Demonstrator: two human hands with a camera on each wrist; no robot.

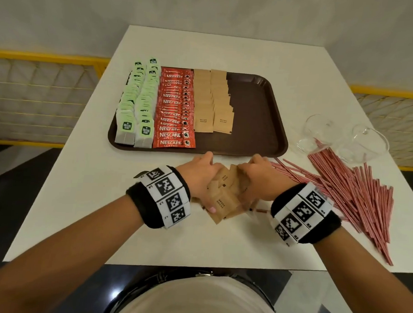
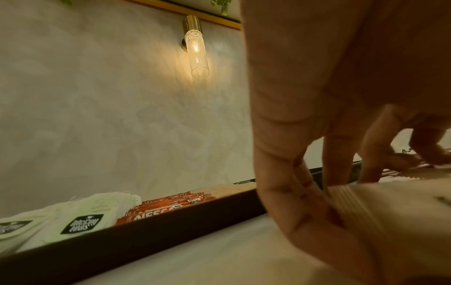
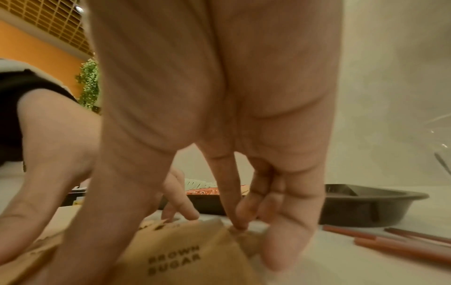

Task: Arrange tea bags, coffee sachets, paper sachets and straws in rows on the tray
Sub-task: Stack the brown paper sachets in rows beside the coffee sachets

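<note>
On the brown tray (image 1: 257,116) lie rows of green tea bags (image 1: 136,106), red coffee sachets (image 1: 175,107) and brown sugar sachets (image 1: 212,102); its right half is bare. In front of the tray a loose pile of brown sugar sachets (image 1: 225,197) lies on the white table. My left hand (image 1: 202,177) grips the pile from the left, thumb on its near edge. My right hand (image 1: 251,179) grips it from the right, thumb and fingertips on the paper (image 3: 175,260). Red-striped straws (image 1: 355,193) lie scattered to the right of the hands.
Two clear glass jars (image 1: 320,135) (image 1: 364,144) lie tipped on the table at the right, one spilling straws. The tray's near rim (image 2: 146,231) runs just beyond my fingers. A few straws (image 3: 402,246) lie close to my right hand. Yellow railings flank the table.
</note>
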